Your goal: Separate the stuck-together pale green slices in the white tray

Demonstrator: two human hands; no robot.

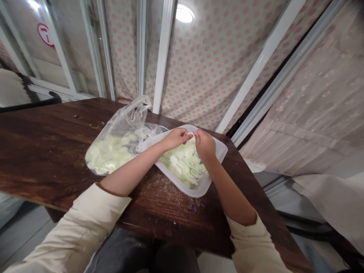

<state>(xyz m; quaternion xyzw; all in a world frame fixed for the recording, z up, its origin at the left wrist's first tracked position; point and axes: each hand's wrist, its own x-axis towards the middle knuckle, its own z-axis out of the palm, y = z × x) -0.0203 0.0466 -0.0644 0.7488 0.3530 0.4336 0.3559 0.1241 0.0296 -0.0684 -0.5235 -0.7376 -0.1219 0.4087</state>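
Above the far side of a white plastic tray point(195, 192), my left hand point(176, 138) and my right hand point(205, 145) meet, fingertips almost touching. Both are closed in a pinch on a small whitish piece point(192, 137), partly hidden by the fingers; it looks like part of the stuff below. Thin, ruffled pale green and white pieces point(184, 165), resembling torn cabbage leaf, lie heaped in the tray. To the left, a clear plastic bag point(118, 131) stands with its handles up, holding more pale green pieces point(109, 153). My left forearm passes in front of the bag's right side.
The dark wooden table point(51, 151) carries fine pale crumbs point(162, 193) near the tray. A purple scrap point(194, 208) lies by the front edge, with a bit of string point(98, 125) behind the bag. Glass panels with a dotted curtain point(196, 76) border the far side.
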